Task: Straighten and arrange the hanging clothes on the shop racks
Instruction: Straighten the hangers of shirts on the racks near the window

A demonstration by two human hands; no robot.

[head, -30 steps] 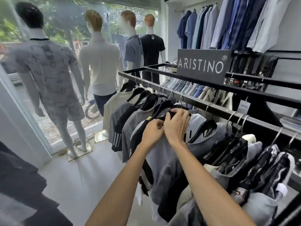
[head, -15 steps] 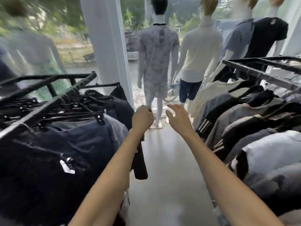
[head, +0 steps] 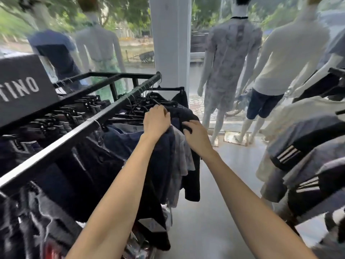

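While the dark garment [head: 185, 114] is hanging near the far end of the left rack [head: 74, 132], the left hand [head: 156, 121] is curling round its top and the right hand [head: 196, 136] is pinching its shoulder, so a hard tug is likely risking dragging it off, whereas a moment earlier both hands were reaching empty.

- We read only "TINO" on the sign [head: 22, 86]; the left edge cuts it.
- Our left hand [head: 156, 121] hides its fingertips among the clothes [head: 186, 113].
- The top edge crops the mannequin [head: 231, 53] head.
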